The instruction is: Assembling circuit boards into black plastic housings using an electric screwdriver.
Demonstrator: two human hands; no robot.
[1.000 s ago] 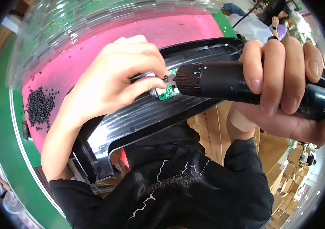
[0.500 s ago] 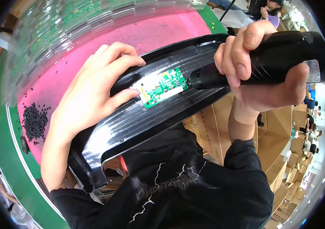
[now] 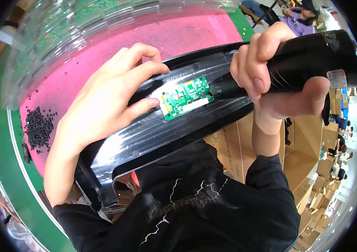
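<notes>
A long black plastic panel (image 3: 153,138) lies slantwise before me, its ribbed inner side up. On it sits a small green circuit board (image 3: 182,102) with a white strip along its near edge. My left hand (image 3: 103,94) rests over the panel's left part, fingers apart and bent, the thumb tip at the board's left edge. A black electric screwdriver (image 3: 304,63) is wrapped by the fingers of my right hand (image 3: 262,63). Its nose reaches the board's right end; the bit and whatever is under it are hidden.
A heap of small black screws (image 3: 39,128) lies on the pink mat (image 3: 187,35) at the left. Clear plastic trays (image 3: 48,54) line the far side. Cardboard boxes (image 3: 300,147) stand at the right. A seated person (image 3: 300,21) is at the far right.
The board and my left hand appear slightly farther right. The screwdriver has shifted a little, its rear end now slightly higher, its nose still at the board's right end.
</notes>
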